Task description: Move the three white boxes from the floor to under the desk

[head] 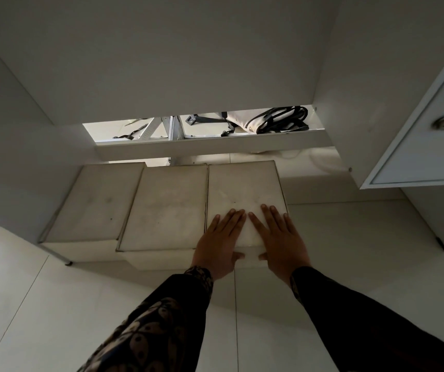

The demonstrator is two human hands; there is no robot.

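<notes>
Three white boxes stand side by side on the floor in the shade beneath the desk (pixel 148 63): a left box (pixel 94 202), a middle box (pixel 167 210) and a right box (pixel 245 186). Both my hands lie flat on the near part of the right box's lid. My left hand (pixel 222 242) has its fingers spread and its thumb over the box's front edge. My right hand (pixel 280 242) rests the same way beside it. The right box's near front corners are hidden by my hands.
A white cabinet door (pixel 427 135) with a round knob (pixel 443 122) hangs open at the right. The desk's side panel (pixel 8 157) walls the left. A crossbar (pixel 210 147) runs behind the boxes, with a bag and straps (pixel 277 120) beyond. Pale tiled floor (pixel 349 251) lies right of the boxes.
</notes>
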